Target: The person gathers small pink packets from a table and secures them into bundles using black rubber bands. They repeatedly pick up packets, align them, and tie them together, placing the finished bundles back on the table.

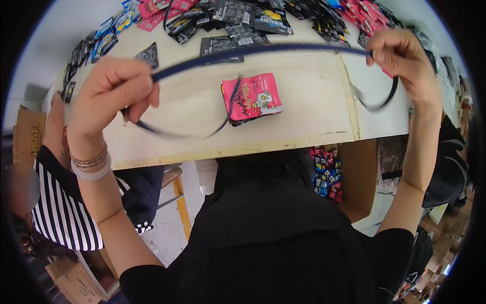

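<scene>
A long, thin, dark navy strip (263, 48) is stretched in a shallow arch above the table, blurred along parts of its length. My left hand (114, 93) pinches it at one side and my right hand (400, 61) grips it at the other, both raised over the tabletop. Past each hand, a loose end curls back down toward the middle. Below the arch lies a small stack of pouches, with a pink pouch (252, 96) on top and darker edges showing underneath. Neither hand touches the stack.
Black pouches (233, 17) are heaped at the table's far side, with pink pouches (364, 20) at far right and blue ones (104, 44) at far left. A cardboard box (357, 177) of small packets stands below the front edge. Another person in a striped top (66, 207) sits at left.
</scene>
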### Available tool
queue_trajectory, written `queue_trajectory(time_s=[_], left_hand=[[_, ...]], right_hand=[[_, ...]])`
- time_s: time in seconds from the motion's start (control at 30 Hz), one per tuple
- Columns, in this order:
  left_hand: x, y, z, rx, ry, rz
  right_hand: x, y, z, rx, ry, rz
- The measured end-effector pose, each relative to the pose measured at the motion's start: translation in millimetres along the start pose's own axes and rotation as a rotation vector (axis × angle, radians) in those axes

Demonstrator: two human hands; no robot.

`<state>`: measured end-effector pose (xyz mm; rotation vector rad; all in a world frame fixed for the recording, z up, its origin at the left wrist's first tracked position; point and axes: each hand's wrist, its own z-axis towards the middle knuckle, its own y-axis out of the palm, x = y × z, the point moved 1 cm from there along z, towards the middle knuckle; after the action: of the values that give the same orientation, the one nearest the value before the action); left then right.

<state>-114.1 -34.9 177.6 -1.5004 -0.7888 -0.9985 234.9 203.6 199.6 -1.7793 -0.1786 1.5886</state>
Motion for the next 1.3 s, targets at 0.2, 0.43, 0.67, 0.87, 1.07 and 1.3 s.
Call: queue_trajectory(time_s=[0.2, 0.43, 0.67, 0.87, 1.07, 1.3], left_hand=[[-44, 0, -7, 0.026, -0.255, -0.029], [-20, 5, 38, -0.052, -0.128, -0.017], [-24, 5, 39, -0.074, -0.113, -0.006], [-15, -23, 30, -0.031, -0.106, 0.037], [-85, 11, 25, -0.126, -0.544, -0.027], [-131, 42, 35, -0.093, -0.648, 0.01]], right_hand=[[87, 40, 8, -0.096, -0.046, -0.471], [30, 127, 91, -0.474, 0.074, 0.486], [34, 152, 116, -0.198, -0.174, 0.609], [27, 127, 107, -0.559, 0.112, 0.827], [69, 122, 91, -0.332, 0.475, 0.226], [98, 152, 88, -0.133, 0.563, 0.101]])
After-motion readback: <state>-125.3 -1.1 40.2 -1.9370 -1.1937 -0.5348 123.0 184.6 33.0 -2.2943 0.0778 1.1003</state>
